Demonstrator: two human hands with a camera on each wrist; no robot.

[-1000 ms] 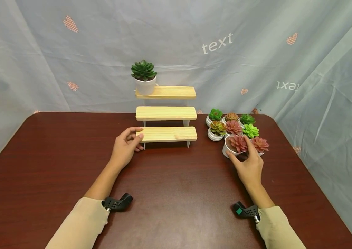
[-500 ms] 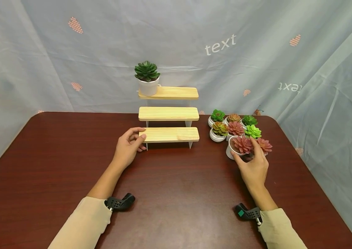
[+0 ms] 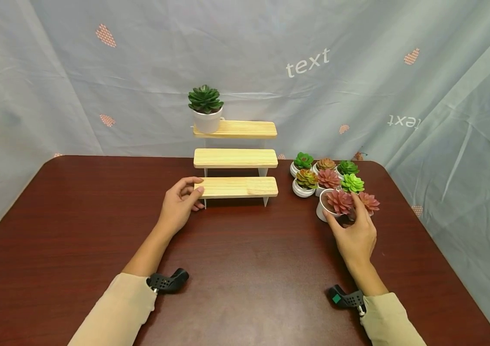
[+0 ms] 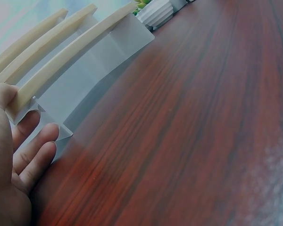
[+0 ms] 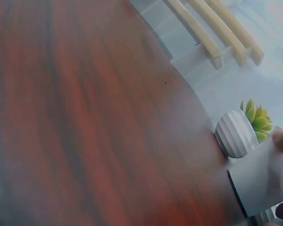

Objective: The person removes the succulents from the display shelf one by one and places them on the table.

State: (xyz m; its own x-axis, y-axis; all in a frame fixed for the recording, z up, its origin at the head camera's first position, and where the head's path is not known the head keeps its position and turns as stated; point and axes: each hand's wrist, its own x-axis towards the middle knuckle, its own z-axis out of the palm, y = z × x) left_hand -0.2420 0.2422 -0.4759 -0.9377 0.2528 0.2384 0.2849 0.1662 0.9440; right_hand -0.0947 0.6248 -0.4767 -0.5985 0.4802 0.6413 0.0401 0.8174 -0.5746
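A three-tier stand with pale wooden boards and clear side supports stands at the back of the table. My left hand holds the left end of its lowest board, thumb on top and fingers curled beneath. On the right, my right hand holds a white pot with a red succulent, thumb at the pot's near side and forefinger by the leaves. In the right wrist view, the thumb overlaps the smooth white pot, whose base is close to the tabletop. Part of the pot is hidden by the hand.
A dark green potted succulent stands on the left of the top board. Around the held pot cluster several small succulents, among them a yellow-green one and a bright green one. A grey curtain hangs behind the brown table.
The head view has shifted a little. My left hand keeps its hold on the board; my right hand and the red succulent's pot have moved very slightly right.
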